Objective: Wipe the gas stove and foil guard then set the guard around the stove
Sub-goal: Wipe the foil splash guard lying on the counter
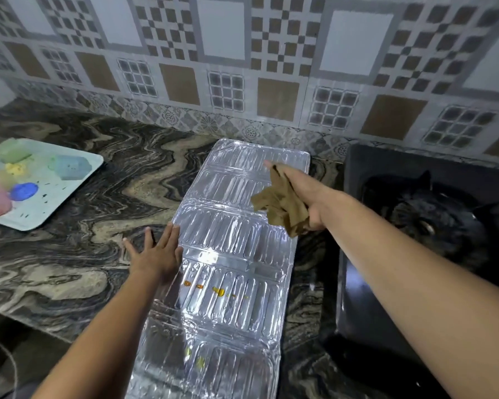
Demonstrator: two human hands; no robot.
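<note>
Left hand is lying flat, palm down. Its fingers are straight and slightly spread, gripping nothing. The innermost fingers are touching the left edge of the foil guard, and the outer ones are resting on the marbled counter.

Right hand is gripping a brown cloth. Most fingers are curled round the bunched cloth, with one finger stretched forward past it. The loose end of the cloth is hanging below the knuckles, over the right half of the guard. Can't tell whether the cloth is touching the foil.

The foil guard is lying flat and unfolded on the counter, with its ribbed panels running away from the person. It is sitting directly right of the left fingertips and under the right fingers. Its far end is reaching close to the tiled wall, beyond the right fingertips, and its near end is running off the bottom of the frame between the forearms.

Orange spots are showing on a panel nearer the person than both sets of fingers, just right of the left wrist. A few more are showing on the nearest panel.

The gas stove is black and sitting on the counter to the right of the right hand. It is apart from the guard, with a strip of counter showing between them.

A pale tray is sitting well left of the left fingers and carrying blurred coloured items.
</note>
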